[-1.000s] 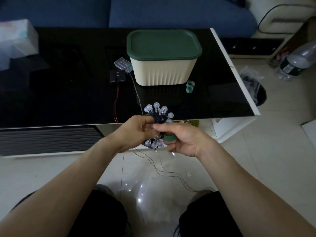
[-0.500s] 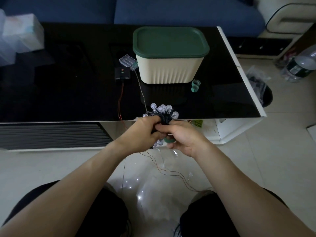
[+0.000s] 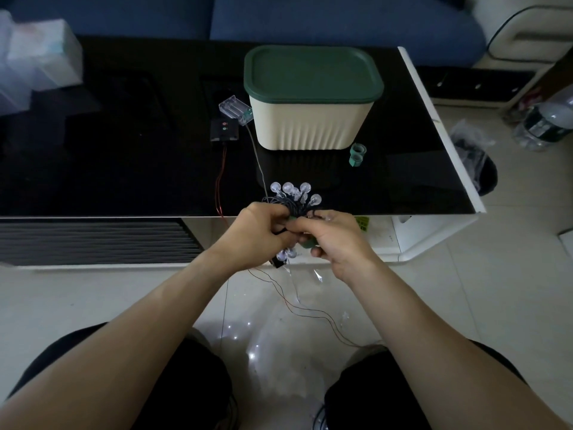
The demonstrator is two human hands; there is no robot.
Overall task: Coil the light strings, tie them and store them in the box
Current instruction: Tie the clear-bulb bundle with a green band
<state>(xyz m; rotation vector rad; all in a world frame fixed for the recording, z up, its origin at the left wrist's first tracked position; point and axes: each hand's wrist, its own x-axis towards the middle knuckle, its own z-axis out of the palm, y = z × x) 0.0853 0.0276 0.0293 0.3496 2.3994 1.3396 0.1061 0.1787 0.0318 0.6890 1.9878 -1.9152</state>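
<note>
My left hand (image 3: 263,231) and right hand (image 3: 333,240) meet at the table's (image 3: 124,169) near edge, both on the bundle of lights (image 3: 294,197). The box (image 3: 311,100) sits on the table far of my hands, lid on. Left of the box: clear battery case (image 3: 234,109), then the controller (image 3: 224,130) just nearer. Tape roll (image 3: 356,154) right of the box's near corner. Wires (image 3: 310,308) trail on the floor between my knees.

Dim room — black table (image 3: 124,169), blue sofa (image 3: 341,20)
</note>
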